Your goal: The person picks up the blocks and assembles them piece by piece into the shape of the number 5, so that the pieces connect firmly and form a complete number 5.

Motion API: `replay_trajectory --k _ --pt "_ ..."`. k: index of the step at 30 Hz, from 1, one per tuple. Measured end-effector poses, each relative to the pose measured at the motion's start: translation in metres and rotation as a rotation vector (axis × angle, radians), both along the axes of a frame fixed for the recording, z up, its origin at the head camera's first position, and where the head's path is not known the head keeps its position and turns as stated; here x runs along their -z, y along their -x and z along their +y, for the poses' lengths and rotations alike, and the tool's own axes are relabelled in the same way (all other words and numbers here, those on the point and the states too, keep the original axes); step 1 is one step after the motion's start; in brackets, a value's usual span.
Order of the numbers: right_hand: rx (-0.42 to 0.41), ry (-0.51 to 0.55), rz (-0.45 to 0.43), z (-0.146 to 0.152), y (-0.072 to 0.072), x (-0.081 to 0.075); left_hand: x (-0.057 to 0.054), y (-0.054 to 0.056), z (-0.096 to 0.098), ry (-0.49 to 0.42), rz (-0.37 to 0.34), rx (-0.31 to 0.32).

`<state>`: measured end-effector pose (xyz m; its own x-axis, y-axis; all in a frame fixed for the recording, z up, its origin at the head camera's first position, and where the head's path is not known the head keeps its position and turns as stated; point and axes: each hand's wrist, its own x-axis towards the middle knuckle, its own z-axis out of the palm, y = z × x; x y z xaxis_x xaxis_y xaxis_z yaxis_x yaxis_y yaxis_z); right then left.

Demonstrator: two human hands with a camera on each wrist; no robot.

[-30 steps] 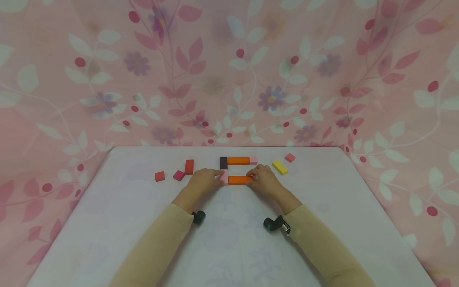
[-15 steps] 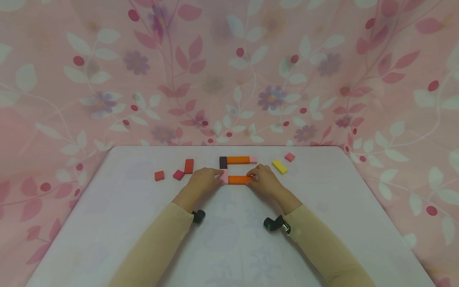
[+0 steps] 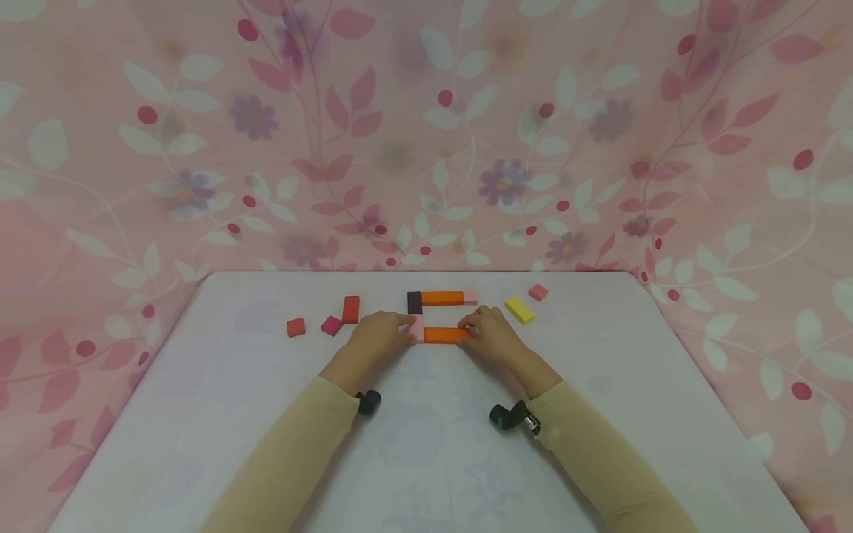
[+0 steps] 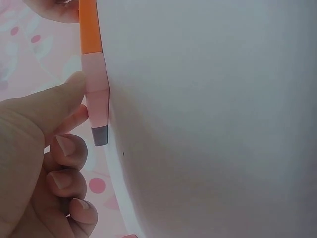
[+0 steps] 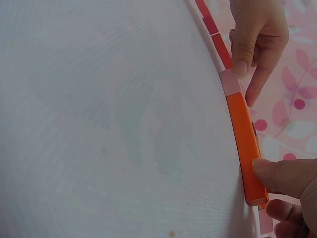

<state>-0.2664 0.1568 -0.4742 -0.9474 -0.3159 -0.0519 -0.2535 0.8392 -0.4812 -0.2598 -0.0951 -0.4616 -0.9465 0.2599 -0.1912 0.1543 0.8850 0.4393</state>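
In the head view, my left hand (image 3: 378, 337) holds a pink block (image 3: 417, 331) by thumb and index finger. From the other side, my right hand (image 3: 494, 339) pinches the right end of a long orange block (image 3: 443, 335) lying against the pink one. The left wrist view shows the left thumb at the pink block (image 4: 95, 69), its other fingers curled below. Seen from the right wrist, the right thumb presses the near side of the orange block (image 5: 244, 144). Behind the pink block stands a black block (image 3: 415, 302), joining a second orange block (image 3: 443, 298) and a small pink block (image 3: 470, 297).
Left of the hands lie a red block (image 3: 351, 309), a crimson block (image 3: 332, 326) and a small red block (image 3: 296, 326). To the right are a yellow block (image 3: 520, 310) and a salmon block (image 3: 538, 292). A floral curtain (image 3: 426, 148) hangs behind the white table (image 3: 426, 459).
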Motion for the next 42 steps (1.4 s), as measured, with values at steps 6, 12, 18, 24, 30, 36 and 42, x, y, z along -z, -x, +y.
replay_trajectory --k 6,12,18,24,30,36,42 --pt "-0.007 0.001 0.008 -0.0001 -0.0009 -0.0016 -0.0005 -0.0003 0.0002 -0.005 0.020 0.018" --pt "0.003 0.025 -0.004 0.0005 -0.0001 -0.0018 -0.0027 -0.0009 -0.0003 -0.018 -0.002 0.012" --pt "0.024 0.033 -0.001 0.0020 0.0027 0.0025 -0.0023 0.0003 -0.0009 -0.012 0.003 0.024" --pt "0.016 0.026 -0.015 0.0028 0.0038 0.0051 -0.0017 0.0003 -0.0011 -0.021 -0.007 0.017" --pt "0.012 0.028 -0.010 0.0028 0.0042 0.0059 -0.0018 -0.0003 -0.0007 -0.010 0.006 0.022" --pt "0.014 0.024 -0.013 0.0029 0.0043 0.0059 -0.0026 -0.0004 0.0005 0.003 0.009 0.024" --pt "0.008 0.014 0.002 0.0021 0.0036 0.0047 0.0013 0.0009 -0.0003 -0.018 -0.006 -0.002"
